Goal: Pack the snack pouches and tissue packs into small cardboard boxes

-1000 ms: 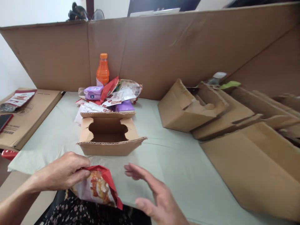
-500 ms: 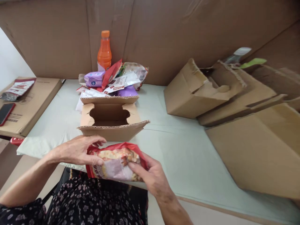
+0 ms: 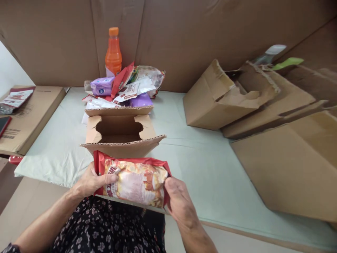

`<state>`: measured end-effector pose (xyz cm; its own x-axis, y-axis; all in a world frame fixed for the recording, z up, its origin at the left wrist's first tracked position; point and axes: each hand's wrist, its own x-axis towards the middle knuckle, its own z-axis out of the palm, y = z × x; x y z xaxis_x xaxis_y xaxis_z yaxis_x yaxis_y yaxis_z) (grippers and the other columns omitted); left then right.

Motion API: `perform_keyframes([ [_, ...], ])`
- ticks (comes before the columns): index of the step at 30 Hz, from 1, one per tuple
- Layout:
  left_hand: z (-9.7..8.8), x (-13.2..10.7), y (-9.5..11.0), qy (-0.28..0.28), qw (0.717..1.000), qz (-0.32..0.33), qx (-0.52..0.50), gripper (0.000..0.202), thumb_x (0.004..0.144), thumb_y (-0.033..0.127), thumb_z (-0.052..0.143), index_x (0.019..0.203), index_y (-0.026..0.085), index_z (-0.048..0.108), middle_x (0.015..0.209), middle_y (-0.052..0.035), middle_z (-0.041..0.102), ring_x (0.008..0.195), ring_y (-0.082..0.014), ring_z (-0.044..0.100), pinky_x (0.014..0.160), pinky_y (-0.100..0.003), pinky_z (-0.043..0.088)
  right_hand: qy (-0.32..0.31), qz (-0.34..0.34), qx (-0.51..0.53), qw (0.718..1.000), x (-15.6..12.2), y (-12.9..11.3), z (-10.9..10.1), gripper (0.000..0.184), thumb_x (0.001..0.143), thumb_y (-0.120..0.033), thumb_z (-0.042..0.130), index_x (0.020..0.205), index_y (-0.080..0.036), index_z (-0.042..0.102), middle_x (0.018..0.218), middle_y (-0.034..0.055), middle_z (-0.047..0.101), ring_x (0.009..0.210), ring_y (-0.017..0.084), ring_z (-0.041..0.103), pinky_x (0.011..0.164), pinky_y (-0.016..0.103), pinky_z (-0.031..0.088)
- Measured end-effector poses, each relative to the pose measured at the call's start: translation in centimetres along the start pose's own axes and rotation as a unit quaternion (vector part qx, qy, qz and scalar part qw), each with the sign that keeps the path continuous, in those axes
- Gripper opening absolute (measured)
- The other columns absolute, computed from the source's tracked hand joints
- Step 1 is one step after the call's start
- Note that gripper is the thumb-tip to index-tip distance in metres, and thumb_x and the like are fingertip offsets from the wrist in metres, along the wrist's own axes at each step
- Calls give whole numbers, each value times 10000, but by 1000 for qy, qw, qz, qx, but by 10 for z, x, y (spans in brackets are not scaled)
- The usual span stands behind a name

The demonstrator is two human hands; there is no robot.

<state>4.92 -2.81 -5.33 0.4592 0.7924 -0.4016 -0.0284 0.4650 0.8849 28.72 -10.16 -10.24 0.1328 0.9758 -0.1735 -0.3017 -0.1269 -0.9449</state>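
Between my two hands I hold a red snack packet (image 3: 135, 181) with a food picture on its front, its printed face turned up toward me. My left hand (image 3: 93, 181) grips its left end, thumb lying on the front. The right end is pinched by my right hand (image 3: 177, 196), with the thumb at the edge and the other fingers hidden behind. Just beyond the packet stands a small cardboard box (image 3: 121, 151), its top flaps apart and its dark inside showing. The packet's upper edge overlaps the box's front wall in view.
Behind the box lies a pile of packets, including a purple pack (image 3: 102, 86), beside an orange bottle (image 3: 113, 52). Several larger cartons (image 3: 284, 168) line the right side. At left, a flat carton (image 3: 39, 116) carries a foil packet (image 3: 18, 98) and a phone (image 3: 4, 124).
My left hand has moved down and closed on the packet's left end. The packet is now flatter and more spread out, and my right hand has shifted to its right edge.
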Motion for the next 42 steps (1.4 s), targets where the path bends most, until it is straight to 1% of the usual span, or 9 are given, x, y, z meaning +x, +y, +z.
perform_keyframes([
  [5,-5,-2,14,0,999,-15,36,490,677,471,914,1011,162,733,907,-75,781,785,-233,734,735,-340,606,21,-60,-95,993,7,-20,3,454,889,-594,681,1123,-215,765,1002,80,800,908,235,753,805,309,615],
  [11,11,-4,12,-26,993,0,117,452,729,562,846,920,178,704,869,-52,751,771,-208,686,686,-286,548,52,-117,-241,962,14,-32,11,298,934,-438,626,795,-212,764,799,62,796,714,182,737,664,251,586],
  [15,10,-2,5,-13,998,1,68,472,721,578,850,914,183,679,845,-38,742,752,-194,679,691,-283,549,77,-135,-189,970,10,-27,1,249,861,-408,711,1021,-221,750,984,76,815,848,205,765,714,267,612],
  [19,8,-1,3,-7,997,1,78,476,707,569,863,911,179,682,855,-40,743,753,-196,677,686,-285,550,81,-124,-256,955,7,-25,-4,194,871,-386,683,855,-211,765,790,44,793,647,166,717,585,222,568],
  [23,14,-1,5,5,996,24,88,436,727,550,855,899,183,694,839,-25,735,728,-181,659,659,-267,535,119,-174,-320,924,8,-26,3,268,925,-368,595,801,-204,766,685,22,753,557,143,661,537,212,525],
  [27,14,-1,6,28,998,28,42,457,696,565,877,850,172,703,768,-13,718,661,-155,637,621,-248,512,134,-187,-303,925,9,-25,2,286,924,-386,604,758,-208,755,637,14,727,513,137,621,503,216,500],
  [33,6,7,-1,90,995,-17,-44,482,644,557,918,822,159,713,722,-2,713,597,-133,628,613,-249,503,159,-95,-197,963,10,-11,-8,337,866,-525,697,777,-206,764,720,46,760,630,185,688,578,260,552],
  [38,9,11,-6,96,993,-14,-71,480,654,563,910,841,166,717,706,9,715,583,-123,626,613,-240,507,106,-23,-38,993,8,-5,-13,516,750,-570,828,1115,-217,733,870,68,797,733,218,747,647,293,607],
  [42,11,12,-4,111,988,-7,-104,466,659,534,917,854,161,717,687,10,715,572,-124,631,602,-236,513,72,-25,-31,997,5,-3,-22,538,673,-565,886,1053,-208,753,924,84,804,778,232,754,682,301,615],
])
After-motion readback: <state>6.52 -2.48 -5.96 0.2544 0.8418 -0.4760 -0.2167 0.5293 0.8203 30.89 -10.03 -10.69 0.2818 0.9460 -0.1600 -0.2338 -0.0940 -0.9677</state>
